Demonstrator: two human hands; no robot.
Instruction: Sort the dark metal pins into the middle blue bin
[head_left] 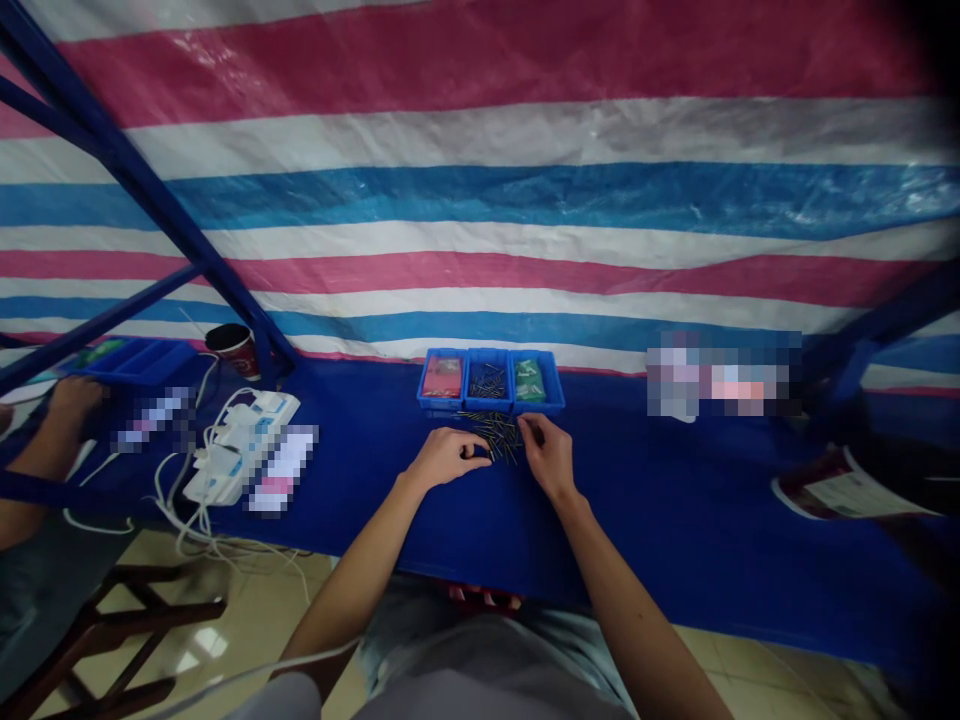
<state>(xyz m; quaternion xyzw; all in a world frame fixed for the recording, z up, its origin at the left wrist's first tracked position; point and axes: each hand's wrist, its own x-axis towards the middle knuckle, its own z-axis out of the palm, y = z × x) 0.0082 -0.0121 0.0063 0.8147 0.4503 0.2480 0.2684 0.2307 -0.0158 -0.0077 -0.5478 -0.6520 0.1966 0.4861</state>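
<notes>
Several thin, dark metal screws [498, 432] lie in a loose pile on the blue table, between my two hands. My left hand [444, 458] rests at the pile's left side, thumb and forefinger curled toward each other beside the screws. What sits between those fingertips is too small to tell. At the right edge of the pile, my right hand [550, 452] has its fingers bent in a pinch, and their tips hide anything held. Just behind the pile stand three joined blue bins: a left bin [442, 404] with a pink packet, a middle bin [489, 404] with more screws, a right bin [538, 407] with a green packet.
White power strips [244, 440] with tangled cables lie left on the blue table [660, 540]. A dark paper cup [234, 352] stands behind them; another cup [840, 485] is at the right. A co-worker's hand [75, 400] is far left. Striped sheeting [487, 210] hangs behind.
</notes>
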